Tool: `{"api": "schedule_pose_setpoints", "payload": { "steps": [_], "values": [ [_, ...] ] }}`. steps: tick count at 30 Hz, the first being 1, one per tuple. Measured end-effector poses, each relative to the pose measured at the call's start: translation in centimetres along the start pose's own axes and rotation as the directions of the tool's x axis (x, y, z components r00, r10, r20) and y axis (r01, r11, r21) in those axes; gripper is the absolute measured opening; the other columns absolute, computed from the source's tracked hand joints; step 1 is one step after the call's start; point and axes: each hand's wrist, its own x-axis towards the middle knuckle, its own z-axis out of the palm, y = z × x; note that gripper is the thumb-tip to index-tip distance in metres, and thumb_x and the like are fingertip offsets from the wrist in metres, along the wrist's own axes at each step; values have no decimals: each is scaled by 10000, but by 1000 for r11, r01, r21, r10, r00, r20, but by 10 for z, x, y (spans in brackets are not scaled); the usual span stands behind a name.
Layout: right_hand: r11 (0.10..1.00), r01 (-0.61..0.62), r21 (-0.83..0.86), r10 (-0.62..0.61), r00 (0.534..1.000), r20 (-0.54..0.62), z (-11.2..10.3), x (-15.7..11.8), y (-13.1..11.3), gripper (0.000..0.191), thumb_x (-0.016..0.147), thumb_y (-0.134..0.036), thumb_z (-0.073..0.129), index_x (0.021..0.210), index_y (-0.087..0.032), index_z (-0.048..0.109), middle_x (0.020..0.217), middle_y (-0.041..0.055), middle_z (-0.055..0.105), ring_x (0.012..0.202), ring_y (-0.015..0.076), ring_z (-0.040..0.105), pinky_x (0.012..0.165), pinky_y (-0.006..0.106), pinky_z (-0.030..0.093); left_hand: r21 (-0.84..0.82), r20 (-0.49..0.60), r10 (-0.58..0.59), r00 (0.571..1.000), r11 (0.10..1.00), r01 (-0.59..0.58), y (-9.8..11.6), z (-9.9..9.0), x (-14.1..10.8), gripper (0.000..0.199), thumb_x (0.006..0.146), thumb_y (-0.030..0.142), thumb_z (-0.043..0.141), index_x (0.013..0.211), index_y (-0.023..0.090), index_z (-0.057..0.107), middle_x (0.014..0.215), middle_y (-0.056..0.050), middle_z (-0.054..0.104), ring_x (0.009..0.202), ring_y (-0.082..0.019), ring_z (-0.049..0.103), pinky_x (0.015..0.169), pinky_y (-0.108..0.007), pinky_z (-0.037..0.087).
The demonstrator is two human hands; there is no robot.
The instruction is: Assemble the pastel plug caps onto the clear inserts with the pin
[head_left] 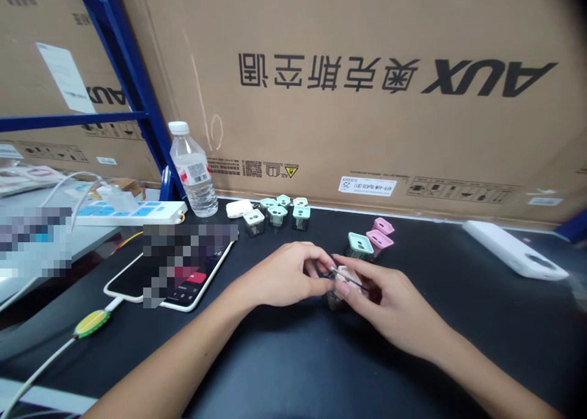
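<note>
Between my hands is a small pencil sharpener [338,301] with a cream lid and a dark see-through body, partly hidden by fingers. My right hand [389,300] is closed around it, with the thumb on the lid. Across the lid lies a thin dark rod [351,278]; its exact kind is unclear. My left hand [287,275] is pinched at the rod's left end, fingertips close against the sharpener. Just behind my right hand stand a mint-lidded sharpener [360,244] and two pink-topped pieces [381,238].
Several mint and white sharpeners [277,214] stand near the carton [321,131] at the back. Left of them are a water bottle [195,174], two phones [197,284] with a charging cable [50,358], and a power strip [151,213]. A white oblong device [513,251] lies at right.
</note>
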Motion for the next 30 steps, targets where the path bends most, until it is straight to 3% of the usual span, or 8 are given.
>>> {"api": "schedule_pose_setpoints", "payload": {
  "steps": [3,7,11,16,21,25,30],
  "values": [
    [985,55,-161,-54,998,10,-2,0,-2,495,933,-488,503,1359,-237,528,979,40,684,762,173,617,703,299,501,-11,33,-15,999,1000,15,-1,-2,0,254,769,254,634,1010,183,673,928,-45,681,798,-164,635,683,-254,491],
    [961,105,-257,-100,994,35,-4,-1,0,544,913,-510,530,1416,-314,459,974,22,671,760,173,610,687,294,504,-55,90,-16,996,998,21,-3,-7,-2,357,752,229,653,1104,202,597,1005,-46,659,803,-154,632,677,-257,495],
    [930,105,-353,-139,988,-71,-4,1,9,545,876,-541,577,1339,-258,518,893,27,660,691,166,602,633,279,494,-12,88,-61,994,998,62,-5,-14,-4,448,725,299,714,1142,219,571,1026,-46,647,797,-159,630,655,-255,484],
    [834,85,-545,-229,952,-201,0,7,22,326,931,-425,531,1199,-241,555,799,4,643,609,142,602,562,244,467,181,-108,-114,988,975,132,-15,-16,1,341,762,412,680,1031,210,622,949,-44,670,736,-168,615,628,-260,452],
    [690,30,-723,-263,941,-211,4,15,29,233,945,-305,465,1092,-247,637,940,48,679,673,196,656,510,271,446,368,-369,33,929,923,114,-32,-15,12,281,853,398,583,1052,205,630,1086,-66,655,815,-189,624,725,-298,476],
    [662,-41,-748,-231,939,-256,3,21,31,296,959,-293,439,1175,-272,640,1040,77,690,678,233,676,470,282,420,530,-420,90,903,832,164,-40,-17,24,351,911,309,502,1251,225,528,1286,-75,566,947,-205,632,838,-336,499],
    [669,-61,-741,-200,945,-259,0,25,33,362,967,-298,419,1295,-292,572,1033,75,699,674,230,679,460,274,420,625,-398,96,912,756,193,-35,-21,51,366,880,221,548,1244,191,516,1408,-115,463,1124,-280,588,941,-405,472]
  ]
}}
